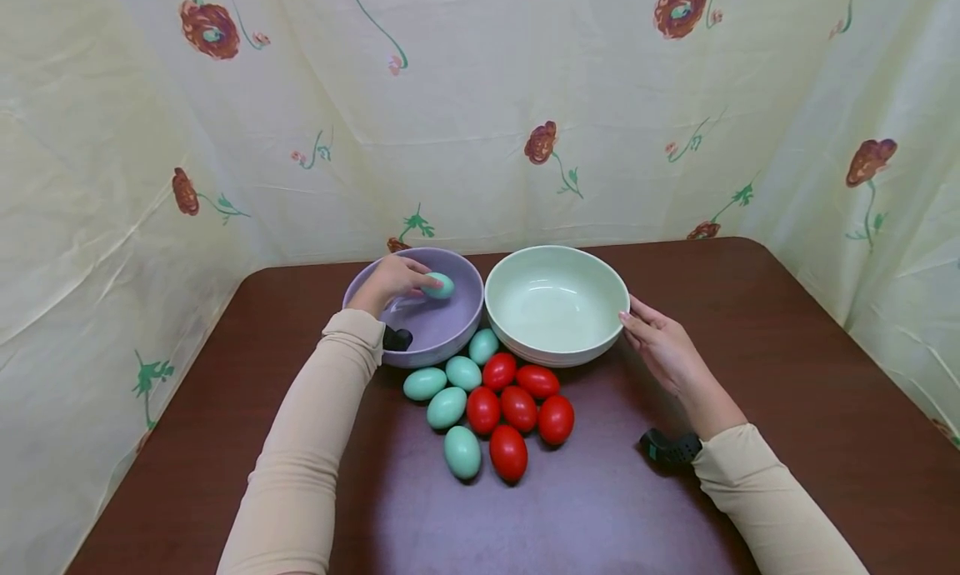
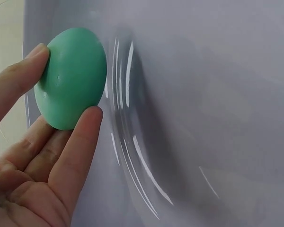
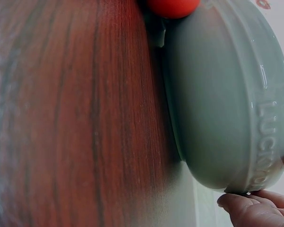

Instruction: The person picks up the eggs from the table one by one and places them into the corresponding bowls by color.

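Note:
My left hand (image 1: pixel 392 282) is over the purple bowl (image 1: pixel 453 329) and pinches a mint-green egg (image 1: pixel 439 286) between thumb and fingertips. In the left wrist view the egg (image 2: pixel 72 78) is held near the bowl's smooth inner wall (image 2: pixel 217 118). On the other side, my right hand (image 1: pixel 663 350) holds the right edge of a pale green bowl (image 1: pixel 551 304), thumb at the rim and fingers against the outside. The right wrist view shows that bowl's outer wall (image 3: pixel 213 94), with raised lettering, and fingertips touching it. No egg is visible inside the pale bowl.
In front of the bowls, several mint-green eggs (image 1: pixel 447 407) lie to the left of several red eggs (image 1: pixel 518 408) on the dark wooden table (image 1: pixel 600 508). A flowered cloth (image 1: pixel 465 167) hangs behind the table. Both wrists carry black bands (image 1: pixel 671 447).

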`<state>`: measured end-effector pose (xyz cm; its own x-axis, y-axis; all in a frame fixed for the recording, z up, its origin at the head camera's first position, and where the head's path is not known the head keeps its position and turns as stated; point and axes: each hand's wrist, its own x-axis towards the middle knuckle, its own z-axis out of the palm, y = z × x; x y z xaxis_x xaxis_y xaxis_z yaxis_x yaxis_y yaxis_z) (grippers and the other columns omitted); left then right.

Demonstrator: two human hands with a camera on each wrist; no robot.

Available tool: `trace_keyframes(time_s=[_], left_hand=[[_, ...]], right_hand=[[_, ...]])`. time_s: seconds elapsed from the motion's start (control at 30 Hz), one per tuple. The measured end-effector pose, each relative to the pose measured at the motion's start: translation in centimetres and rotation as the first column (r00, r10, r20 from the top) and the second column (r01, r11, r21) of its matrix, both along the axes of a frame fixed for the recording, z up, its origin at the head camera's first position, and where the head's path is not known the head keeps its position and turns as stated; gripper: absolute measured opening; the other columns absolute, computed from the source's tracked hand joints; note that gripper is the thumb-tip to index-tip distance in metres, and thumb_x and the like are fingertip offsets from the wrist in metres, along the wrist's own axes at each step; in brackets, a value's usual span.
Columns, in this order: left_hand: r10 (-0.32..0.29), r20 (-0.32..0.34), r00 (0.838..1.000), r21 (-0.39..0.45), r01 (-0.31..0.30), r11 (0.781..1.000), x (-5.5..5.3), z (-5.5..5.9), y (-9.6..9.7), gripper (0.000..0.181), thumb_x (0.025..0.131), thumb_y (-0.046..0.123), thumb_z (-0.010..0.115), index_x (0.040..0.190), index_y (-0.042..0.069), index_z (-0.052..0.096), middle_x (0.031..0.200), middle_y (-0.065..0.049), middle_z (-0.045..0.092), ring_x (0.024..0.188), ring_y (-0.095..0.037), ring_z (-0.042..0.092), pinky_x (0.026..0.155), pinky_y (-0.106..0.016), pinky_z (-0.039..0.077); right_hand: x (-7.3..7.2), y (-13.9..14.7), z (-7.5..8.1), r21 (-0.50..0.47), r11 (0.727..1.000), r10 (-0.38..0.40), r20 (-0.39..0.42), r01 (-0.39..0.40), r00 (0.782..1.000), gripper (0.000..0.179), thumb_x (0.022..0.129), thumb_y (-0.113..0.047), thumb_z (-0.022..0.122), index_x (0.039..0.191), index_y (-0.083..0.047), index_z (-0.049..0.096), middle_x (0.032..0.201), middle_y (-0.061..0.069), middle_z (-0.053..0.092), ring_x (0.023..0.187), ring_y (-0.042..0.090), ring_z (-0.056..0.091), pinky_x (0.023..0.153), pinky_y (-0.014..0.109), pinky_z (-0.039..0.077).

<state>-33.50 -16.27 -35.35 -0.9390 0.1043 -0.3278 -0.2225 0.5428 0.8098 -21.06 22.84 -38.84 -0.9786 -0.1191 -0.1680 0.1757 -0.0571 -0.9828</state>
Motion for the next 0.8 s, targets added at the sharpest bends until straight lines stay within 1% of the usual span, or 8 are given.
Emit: trace_keyframes(time_s=[0.1,0.23,0.3,0.4,0.53,0.7,0.8], left_hand=[[-0.003,-0.001,1.0,-0.016,0.003,1.0,0.11,-0.06,0.05,0.053,0.085,0.018,0.079,0.132,0.001,0.061,0.143,-0.014,0.056,0.119,-0.033,0.064,0.108,-0.039,0.047],[-0.015,-0.033,0.999,-0.031,0.014,0.999,0.14,-0.01,0.28,0.051,0.085,0.016,0.079,0.13,-0.001,0.062,0.139,-0.016,0.058,0.119,-0.033,0.063,0.104,-0.039,0.051],[-0.017,-0.042,0.999,-0.044,0.015,0.999,0.11,0.01,0.35,0.051,0.085,0.016,0.079,0.13,-0.002,0.062,0.139,-0.016,0.058,0.119,-0.033,0.063,0.105,-0.039,0.05],[-0.02,-0.03,0.999,-0.076,0.017,0.997,0.11,-0.04,0.3,0.052,0.085,0.017,0.079,0.131,0.0,0.062,0.138,-0.016,0.059,0.119,-0.032,0.064,0.106,-0.04,0.048],[-0.021,-0.012,1.0,-0.116,0.02,0.993,0.28,-0.07,0.2,0.055,0.084,0.019,0.079,0.133,0.001,0.061,0.138,-0.016,0.06,0.118,-0.032,0.065,0.107,-0.04,0.047],[-0.023,-0.025,0.999,-0.145,0.019,0.989,0.43,0.12,0.1,0.055,0.084,0.021,0.08,0.132,0.002,0.062,0.137,-0.016,0.061,0.116,-0.032,0.066,0.106,-0.04,0.048],[-0.027,-0.04,0.999,-0.151,0.02,0.988,0.34,-0.02,-0.14,0.055,0.084,0.022,0.08,0.132,0.002,0.062,0.137,-0.016,0.061,0.115,-0.032,0.066,0.104,-0.04,0.048]], right_hand=[[0.11,0.07,0.0,0.004,1.0,0.002,0.011,-0.002,1.0,0.068,0.104,-0.024,0.05,0.158,-0.007,0.012,0.167,0.009,0.011,0.149,0.009,0.024,0.12,0.03,0.021],[0.19,0.24,-0.04,-0.014,1.0,-0.002,0.0,0.002,1.0,0.068,0.105,-0.023,0.049,0.158,-0.005,0.011,0.167,0.01,0.008,0.151,0.011,0.02,0.12,0.029,0.021],[0.2,0.33,-0.13,-0.01,1.0,-0.005,-0.004,0.005,1.0,0.068,0.105,-0.023,0.049,0.158,-0.005,0.011,0.167,0.011,0.008,0.15,0.01,0.021,0.12,0.03,0.021],[0.26,0.35,-0.3,0.01,1.0,-0.002,-0.001,0.002,1.0,0.069,0.105,-0.025,0.049,0.158,-0.005,0.011,0.167,0.01,0.009,0.149,0.007,0.022,0.12,0.032,0.02],[0.32,0.26,-0.5,0.013,1.0,0.004,-0.01,-0.004,1.0,0.067,0.105,-0.024,0.047,0.158,-0.004,0.011,0.167,0.01,0.008,0.151,0.013,0.019,0.121,0.033,0.019],[0.21,0.11,-0.42,-0.005,1.0,0.001,-0.012,-0.001,1.0,0.067,0.106,-0.023,0.047,0.158,-0.004,0.011,0.167,0.01,0.008,0.151,0.013,0.019,0.121,0.032,0.02],[0.01,0.01,-0.38,-0.01,1.0,0.007,-0.02,-0.008,1.0,0.066,0.106,-0.022,0.046,0.158,-0.004,0.01,0.167,0.01,0.008,0.151,0.013,0.019,0.121,0.032,0.019]])
